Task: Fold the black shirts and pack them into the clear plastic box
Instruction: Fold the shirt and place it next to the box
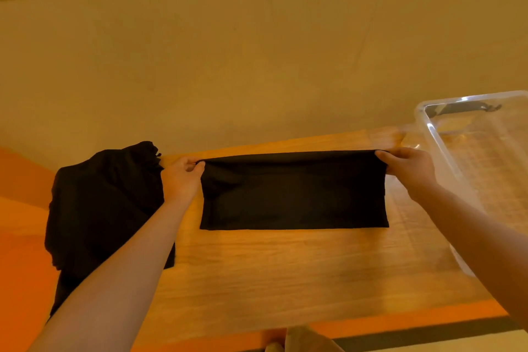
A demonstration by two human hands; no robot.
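Both hands pinch the far edge of a folded black shirt (294, 191), one at each top corner: left hand (181, 178) with thumb and fingers closed on the left corner, right hand (408, 170) closed on the right corner. Far edge is lifted slightly off the surface; near edge lies flat on the table.

Wall (257, 51): plain, tan, fills the upper half of the view, with a rough darker seam running across near the top.

Table (285, 271): wooden top, grain visible, orange band along the near edge. It carries everything below.

Clear plastic box (474, 157): right side of the table, open top, partly out of view at the right. A dark item lies against its far wall; cannot tell what it is. Box stands just beside the right hand, not touching the shirt.

Pile of black shirts (103, 208): unfolded, crumpled heap at the left end of the table, draping over the left edge. Left forearm crosses in front of it.

Folded black shirt: a wide, short rectangle in the middle of the table, between the pile and the box, long side running left to right. Outside the box.
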